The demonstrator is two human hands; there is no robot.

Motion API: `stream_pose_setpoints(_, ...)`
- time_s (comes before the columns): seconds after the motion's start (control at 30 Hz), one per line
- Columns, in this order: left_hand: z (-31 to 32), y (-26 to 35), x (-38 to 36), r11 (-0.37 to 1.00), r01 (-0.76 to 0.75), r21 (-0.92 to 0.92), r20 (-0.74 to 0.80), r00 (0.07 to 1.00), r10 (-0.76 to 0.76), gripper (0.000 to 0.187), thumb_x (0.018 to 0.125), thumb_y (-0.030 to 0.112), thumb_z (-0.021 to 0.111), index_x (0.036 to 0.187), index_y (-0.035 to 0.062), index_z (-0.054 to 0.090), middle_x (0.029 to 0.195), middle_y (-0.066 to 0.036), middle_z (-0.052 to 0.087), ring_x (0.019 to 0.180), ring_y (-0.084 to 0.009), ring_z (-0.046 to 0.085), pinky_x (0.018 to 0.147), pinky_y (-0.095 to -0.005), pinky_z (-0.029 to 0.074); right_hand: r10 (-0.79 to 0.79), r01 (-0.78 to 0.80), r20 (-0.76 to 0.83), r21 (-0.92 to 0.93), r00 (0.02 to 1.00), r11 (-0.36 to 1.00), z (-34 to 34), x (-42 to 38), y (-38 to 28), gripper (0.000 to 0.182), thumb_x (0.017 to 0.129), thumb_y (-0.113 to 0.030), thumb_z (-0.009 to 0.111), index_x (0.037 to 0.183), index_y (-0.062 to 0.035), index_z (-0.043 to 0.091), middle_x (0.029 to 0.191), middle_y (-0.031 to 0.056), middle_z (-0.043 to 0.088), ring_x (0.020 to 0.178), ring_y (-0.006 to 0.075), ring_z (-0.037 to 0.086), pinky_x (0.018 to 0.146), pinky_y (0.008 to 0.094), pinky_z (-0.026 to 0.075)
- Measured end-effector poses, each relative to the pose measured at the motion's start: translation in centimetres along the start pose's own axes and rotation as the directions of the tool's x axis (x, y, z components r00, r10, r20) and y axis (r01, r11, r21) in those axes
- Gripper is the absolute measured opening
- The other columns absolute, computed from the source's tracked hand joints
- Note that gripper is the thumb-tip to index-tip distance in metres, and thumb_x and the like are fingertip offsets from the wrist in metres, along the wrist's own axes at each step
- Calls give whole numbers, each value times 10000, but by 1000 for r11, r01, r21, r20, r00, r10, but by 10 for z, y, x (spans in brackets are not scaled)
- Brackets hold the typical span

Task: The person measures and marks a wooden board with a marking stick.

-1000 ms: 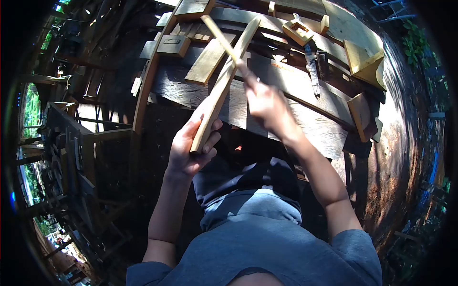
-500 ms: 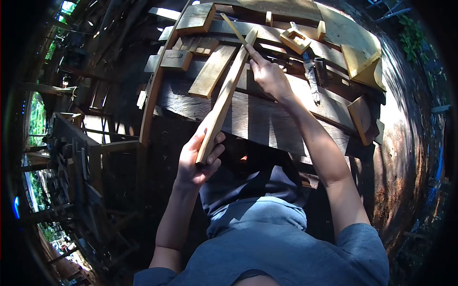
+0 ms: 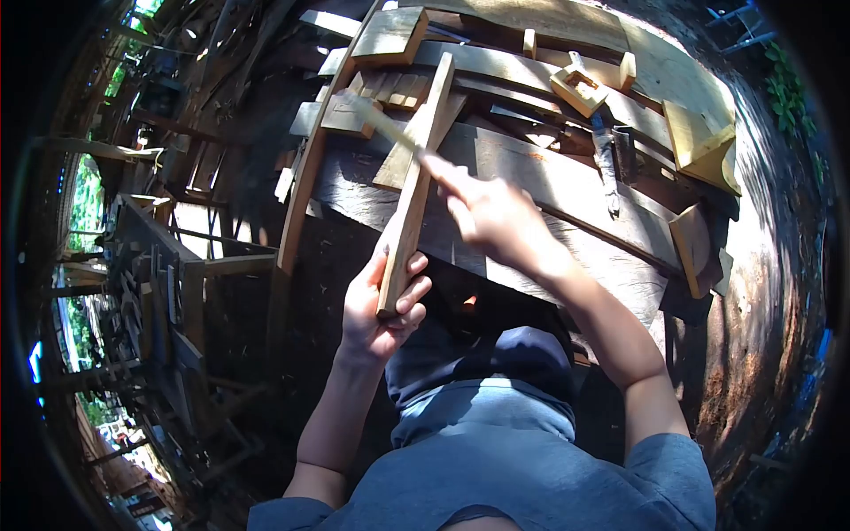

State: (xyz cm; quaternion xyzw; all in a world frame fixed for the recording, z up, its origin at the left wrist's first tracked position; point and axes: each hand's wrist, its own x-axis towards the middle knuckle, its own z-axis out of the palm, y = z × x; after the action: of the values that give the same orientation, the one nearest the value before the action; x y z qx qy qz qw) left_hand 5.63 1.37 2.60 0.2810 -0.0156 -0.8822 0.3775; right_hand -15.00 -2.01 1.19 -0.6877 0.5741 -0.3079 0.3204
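Observation:
A long wooden bar (image 3: 413, 208) slants upward from my left hand (image 3: 381, 301), whose fingers wrap round its near end. Its far end reaches over the workbench (image 3: 549, 243). My right hand (image 3: 496, 217), slightly blurred, grips one end of a thin flat stick (image 3: 382, 120). That stick crosses the bar near its middle and points to the upper left; its far part is smeared by motion. Behind the bar, a flat board (image 3: 397, 166) lies on the bench, partly hidden.
Wooden blocks (image 3: 390, 37) lie at the bench's upper left. To the right are a hollowed wooden block (image 3: 579, 88), a narrow tool (image 3: 606, 168) and angled wood pieces (image 3: 695, 146). A wooden frame (image 3: 190, 265) stands at the left, a big log (image 3: 753, 265) at the right.
My right hand has moved down and left along the bar, swinging the thin stick toward the left. The bar in my left hand stands a little steeper. The whole view has shifted slightly.

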Motion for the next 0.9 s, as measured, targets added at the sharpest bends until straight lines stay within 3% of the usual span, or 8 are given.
stream_pose_setpoints(0.07,-4,0,0,999,-25,27,-48,999,26,311,1071,316,306,1129,39,435,951,-96,470,578,-130,444,362,-204,348,-238,238,-3,13,971,971,10,-39,-17,364,907,-180,542,1268,-139,554,761,200,649,658,402,654,594,497,537)
stream_pose_setpoints(0.17,-8,3,4,997,-6,73,15,1000,5,318,1073,329,308,1128,42,433,941,-93,471,576,-118,449,347,-194,358,-180,181,66,-19,981,983,0,-38,-24,425,893,-165,556,1318,-167,535,772,206,654,663,404,657,600,493,541)
stream_pose_setpoints(0.27,-9,0,4,999,1,37,-2,1000,-1,355,1070,335,318,1144,2,416,959,-90,451,574,-132,438,366,-219,348,248,-246,168,-32,954,969,-11,33,-4,450,923,-169,489,1371,-142,512,876,219,664,735,393,661,684,476,531)
stream_pose_setpoints(0.37,-12,7,3,1000,-19,8,-21,1000,20,335,1072,305,319,1205,4,387,964,-92,448,557,-116,430,359,-203,338,33,-54,-229,-89,973,995,17,83,43,313,968,-207,454,1211,-98,619,808,237,663,743,396,670,679,461,537)
stream_pose_setpoints(0.57,-11,16,1,999,-30,40,-51,998,33,319,1074,296,308,1224,32,405,958,-102,451,531,-104,423,337,-194,325,-63,64,48,-34,997,997,18,-16,-13,573,855,-55,551,1417,-122,458,832,207,634,750,370,647,673,437,538)
stream_pose_setpoints(0.63,-12,17,1,994,-48,94,-39,998,52,438,1062,282,366,1488,206,298,956,-99,475,528,-98,449,321,-183,338,-161,159,50,47,986,986,20,-49,-28,692,795,14,566,1453,-148,427,855,189,634,752,374,646,692,453,538)
stream_pose_setpoints(0.83,-8,16,2,982,-70,173,-13,997,74,446,1056,264,380,1491,205,298,942,-92,487,522,-97,451,319,-185,348,179,-183,-57,-60,982,981,9,64,36,327,967,-270,475,1228,-132,615,845,227,678,722,392,671,640,478,530)
stream_pose_setpoints(0.9,-4,20,0,997,-42,66,-71,996,47,356,1072,248,323,1366,50,361,968,-95,445,531,-102,431,337,-192,330,83,-96,-173,-68,981,993,9,84,36,348,974,-277,472,1266,-134,596,796,222,675,698,381,676,634,464,540)
